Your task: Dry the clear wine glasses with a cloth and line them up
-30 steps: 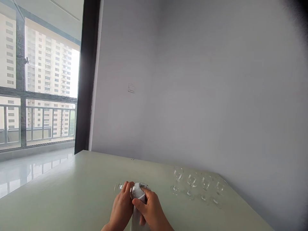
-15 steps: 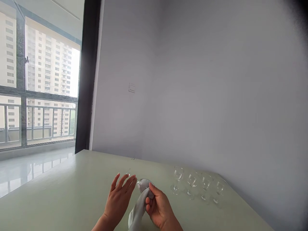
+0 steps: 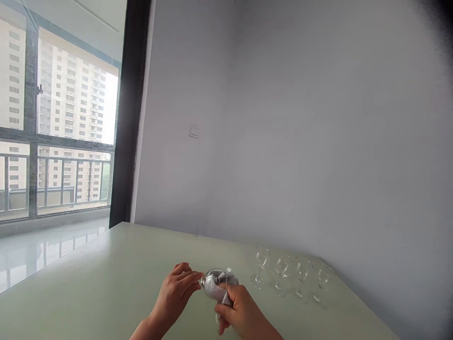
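A clear stemmed glass (image 3: 216, 278) is held sideways above the pale green table (image 3: 106, 278), with a grey cloth (image 3: 217, 290) pushed into its bowl. My left hand (image 3: 177, 293) pinches the glass at its stem end, fingers closed on it. My right hand (image 3: 240, 314) grips the cloth at the mouth of the glass. Part of the cloth is hidden inside my right fist.
Several clear stemmed glasses (image 3: 283, 271) stand upright in a row on the table to the right, near the grey wall (image 3: 300, 141). A large window (image 3: 53, 132) with a railing lies at the left. The table's right edge runs close to the wall.
My left hand, open half a second ago, has closed on the glass stem. The cloth, hanging loose below before, is now bunched into the bowl by my right hand.
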`<act>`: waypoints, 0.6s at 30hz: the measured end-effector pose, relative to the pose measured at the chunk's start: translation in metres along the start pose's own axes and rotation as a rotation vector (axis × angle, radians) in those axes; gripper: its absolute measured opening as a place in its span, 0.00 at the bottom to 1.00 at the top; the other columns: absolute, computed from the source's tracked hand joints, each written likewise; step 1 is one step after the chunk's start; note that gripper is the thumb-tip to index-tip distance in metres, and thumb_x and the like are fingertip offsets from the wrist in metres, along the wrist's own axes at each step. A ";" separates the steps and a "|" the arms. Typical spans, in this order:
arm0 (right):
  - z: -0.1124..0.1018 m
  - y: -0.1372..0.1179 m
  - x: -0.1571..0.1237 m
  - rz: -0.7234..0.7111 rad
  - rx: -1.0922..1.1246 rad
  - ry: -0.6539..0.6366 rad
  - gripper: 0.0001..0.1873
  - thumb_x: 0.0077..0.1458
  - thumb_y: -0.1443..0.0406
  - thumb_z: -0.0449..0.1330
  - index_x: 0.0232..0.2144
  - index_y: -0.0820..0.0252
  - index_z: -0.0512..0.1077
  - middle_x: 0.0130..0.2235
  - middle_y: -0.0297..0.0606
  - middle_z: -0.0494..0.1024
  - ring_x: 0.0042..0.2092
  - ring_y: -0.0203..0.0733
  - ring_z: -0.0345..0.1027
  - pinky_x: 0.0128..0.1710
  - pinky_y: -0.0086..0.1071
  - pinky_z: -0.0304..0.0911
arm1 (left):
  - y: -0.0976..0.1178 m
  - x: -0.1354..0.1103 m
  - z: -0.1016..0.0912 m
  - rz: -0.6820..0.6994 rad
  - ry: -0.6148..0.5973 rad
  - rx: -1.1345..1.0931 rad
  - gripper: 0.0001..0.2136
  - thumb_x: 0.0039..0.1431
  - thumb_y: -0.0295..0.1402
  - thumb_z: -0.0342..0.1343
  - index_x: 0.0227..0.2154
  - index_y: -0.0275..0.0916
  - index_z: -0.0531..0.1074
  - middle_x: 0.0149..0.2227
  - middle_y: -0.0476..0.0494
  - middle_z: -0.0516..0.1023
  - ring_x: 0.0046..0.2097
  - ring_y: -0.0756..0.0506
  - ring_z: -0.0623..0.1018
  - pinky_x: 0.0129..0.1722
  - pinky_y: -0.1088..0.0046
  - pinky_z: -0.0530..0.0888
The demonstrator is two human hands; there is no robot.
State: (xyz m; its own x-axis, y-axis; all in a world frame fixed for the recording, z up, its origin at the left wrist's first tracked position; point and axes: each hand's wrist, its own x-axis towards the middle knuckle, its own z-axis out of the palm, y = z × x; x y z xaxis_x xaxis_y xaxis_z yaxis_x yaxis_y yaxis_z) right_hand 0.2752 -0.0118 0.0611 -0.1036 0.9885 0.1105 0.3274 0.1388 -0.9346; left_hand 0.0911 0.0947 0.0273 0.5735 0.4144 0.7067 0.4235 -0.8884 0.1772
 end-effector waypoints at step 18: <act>0.018 0.024 -0.002 0.180 0.378 0.027 0.15 0.47 0.60 0.59 0.37 0.61 0.65 0.17 0.23 0.66 0.16 0.32 0.66 0.16 0.22 0.57 | 0.010 -0.001 -0.001 -0.040 -0.279 0.115 0.07 0.55 0.31 0.56 0.38 0.46 0.71 0.27 0.54 0.79 0.32 0.48 0.75 0.53 0.56 0.60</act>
State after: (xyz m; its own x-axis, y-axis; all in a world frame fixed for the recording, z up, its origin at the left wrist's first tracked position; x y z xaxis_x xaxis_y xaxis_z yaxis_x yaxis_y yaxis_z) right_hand 0.2658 -0.0115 0.0327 -0.0499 0.9968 -0.0617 -0.0302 -0.0632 -0.9975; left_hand 0.0942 0.0851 0.0295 0.7187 0.5007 0.4824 0.5169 -0.8488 0.1111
